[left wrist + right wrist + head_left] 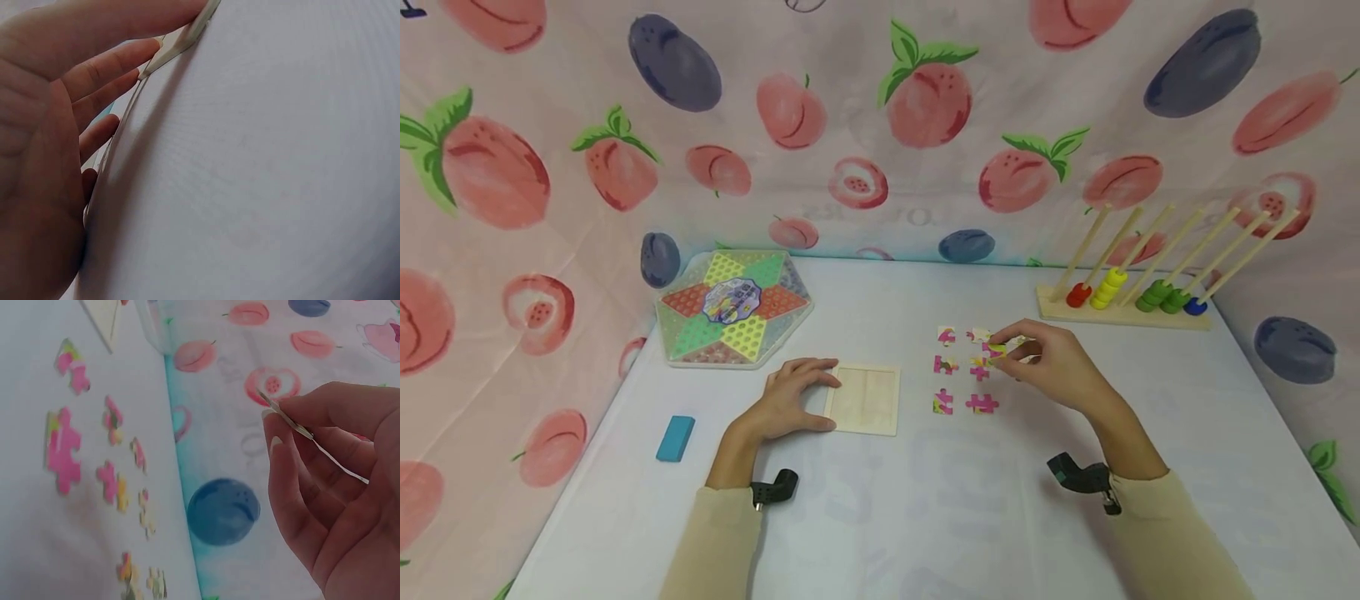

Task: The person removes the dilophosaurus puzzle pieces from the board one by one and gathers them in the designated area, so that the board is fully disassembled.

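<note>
A shallow wooden puzzle tray (863, 402) lies on the table with bare wood showing inside it. My left hand (793, 402) holds it at the left edge, thumb near the lower corner and fingers near the upper one. In the left wrist view, the thumb and fingertips meet the tray's rim (181, 47). Between thumb and fingertips, my right hand (1051, 362) pinches a pink and green puzzle piece (996, 350), seen nearly edge-on in the right wrist view (286, 415). Under and beside that hand, several loose puzzle pieces (982, 404) lie in rough rows, some partly hidden.
A Chinese checkers board (733, 308) under a clear cover lies at the back left. Nearer on the left is a blue block (675, 438). At the back right stands a wooden peg stand (1123, 312) with coloured beads. Fruit-printed cloth (865, 108) hangs behind the table.
</note>
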Action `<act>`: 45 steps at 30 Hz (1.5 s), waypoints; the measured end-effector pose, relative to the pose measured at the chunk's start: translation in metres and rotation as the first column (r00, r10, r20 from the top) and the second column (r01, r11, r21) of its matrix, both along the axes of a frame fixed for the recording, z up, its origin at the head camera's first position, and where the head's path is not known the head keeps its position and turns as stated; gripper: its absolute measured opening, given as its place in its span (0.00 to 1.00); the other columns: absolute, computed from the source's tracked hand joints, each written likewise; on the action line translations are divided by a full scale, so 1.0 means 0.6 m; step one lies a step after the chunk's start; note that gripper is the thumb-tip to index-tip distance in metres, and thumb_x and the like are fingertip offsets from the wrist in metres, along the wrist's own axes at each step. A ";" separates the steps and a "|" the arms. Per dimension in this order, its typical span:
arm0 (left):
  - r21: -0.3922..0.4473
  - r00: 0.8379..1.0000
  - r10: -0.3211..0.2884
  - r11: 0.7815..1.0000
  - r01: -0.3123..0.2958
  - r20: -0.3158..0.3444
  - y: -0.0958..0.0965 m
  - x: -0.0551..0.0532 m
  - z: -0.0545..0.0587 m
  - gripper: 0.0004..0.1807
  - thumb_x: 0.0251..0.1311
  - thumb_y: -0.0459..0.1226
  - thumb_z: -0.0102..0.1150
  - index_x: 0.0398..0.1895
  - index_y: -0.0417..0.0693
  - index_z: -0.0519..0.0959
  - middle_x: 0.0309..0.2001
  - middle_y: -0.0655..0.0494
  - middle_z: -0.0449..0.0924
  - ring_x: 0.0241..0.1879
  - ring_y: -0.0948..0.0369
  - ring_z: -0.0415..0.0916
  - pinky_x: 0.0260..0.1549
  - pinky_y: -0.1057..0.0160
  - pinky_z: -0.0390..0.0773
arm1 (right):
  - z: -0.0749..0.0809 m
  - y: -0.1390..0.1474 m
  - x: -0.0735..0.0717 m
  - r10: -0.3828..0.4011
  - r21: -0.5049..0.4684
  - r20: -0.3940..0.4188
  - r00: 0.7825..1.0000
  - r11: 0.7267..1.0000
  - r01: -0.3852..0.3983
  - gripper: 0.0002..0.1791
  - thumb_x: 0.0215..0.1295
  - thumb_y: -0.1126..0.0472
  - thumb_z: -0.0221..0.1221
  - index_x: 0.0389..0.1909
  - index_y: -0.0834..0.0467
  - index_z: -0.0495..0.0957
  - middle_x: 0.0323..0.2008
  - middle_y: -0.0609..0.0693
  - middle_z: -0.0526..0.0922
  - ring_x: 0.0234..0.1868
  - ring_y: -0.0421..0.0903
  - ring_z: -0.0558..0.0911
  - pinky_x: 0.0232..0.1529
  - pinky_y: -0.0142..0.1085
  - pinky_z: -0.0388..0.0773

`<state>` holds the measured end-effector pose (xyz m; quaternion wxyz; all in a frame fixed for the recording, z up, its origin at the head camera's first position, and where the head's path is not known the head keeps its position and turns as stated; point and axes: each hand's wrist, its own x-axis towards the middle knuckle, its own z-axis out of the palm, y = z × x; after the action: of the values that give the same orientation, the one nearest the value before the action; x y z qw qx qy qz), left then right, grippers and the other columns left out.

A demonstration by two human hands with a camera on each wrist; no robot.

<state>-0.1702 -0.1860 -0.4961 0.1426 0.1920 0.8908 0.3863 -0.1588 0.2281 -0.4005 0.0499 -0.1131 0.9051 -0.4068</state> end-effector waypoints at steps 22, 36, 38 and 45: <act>-0.005 1.000 0.004 1.000 -0.004 -0.005 0.001 0.000 -0.002 0.30 0.44 0.43 0.80 0.55 0.60 0.82 0.77 0.60 0.65 0.79 0.49 0.50 0.70 0.41 0.46 | -0.092 0.072 0.041 -0.136 0.141 0.282 0.950 0.985 0.099 0.19 0.65 0.55 0.68 0.54 0.59 0.82 0.52 0.61 0.82 0.31 0.45 0.80 0.30 0.31 0.81; 0.002 1.000 0.003 1.000 -0.003 -0.008 0.000 0.000 -0.001 0.30 0.44 0.43 0.80 0.55 0.59 0.82 0.77 0.59 0.65 0.78 0.49 0.50 0.70 0.40 0.45 | -0.110 0.075 0.040 -0.138 0.232 0.219 0.966 0.969 0.086 0.15 0.63 0.57 0.69 0.48 0.59 0.85 0.42 0.56 0.86 0.37 0.46 0.79 0.34 0.33 0.76; 0.004 1.000 0.003 1.000 -0.003 -0.008 0.000 0.000 -0.001 0.30 0.44 0.42 0.80 0.55 0.59 0.82 0.77 0.59 0.65 0.78 0.49 0.50 0.70 0.40 0.45 | -0.111 0.075 0.037 -0.151 0.242 0.228 0.962 0.966 0.094 0.15 0.63 0.57 0.69 0.48 0.58 0.85 0.43 0.56 0.86 0.37 0.46 0.79 0.34 0.33 0.76; 0.014 1.000 0.002 1.000 -0.002 0.000 0.000 0.000 -0.001 0.30 0.44 0.42 0.80 0.55 0.59 0.82 0.77 0.59 0.65 0.78 0.49 0.50 0.71 0.39 0.45 | -0.109 0.074 0.032 -0.157 0.259 0.255 0.954 0.962 0.089 0.16 0.62 0.56 0.70 0.47 0.61 0.86 0.42 0.58 0.87 0.37 0.47 0.79 0.33 0.35 0.75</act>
<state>-0.1700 -0.1863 -0.4966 0.1409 0.1920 0.8883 0.3928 -0.1397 0.2723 -0.4660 0.1622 0.0082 0.9380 -0.3063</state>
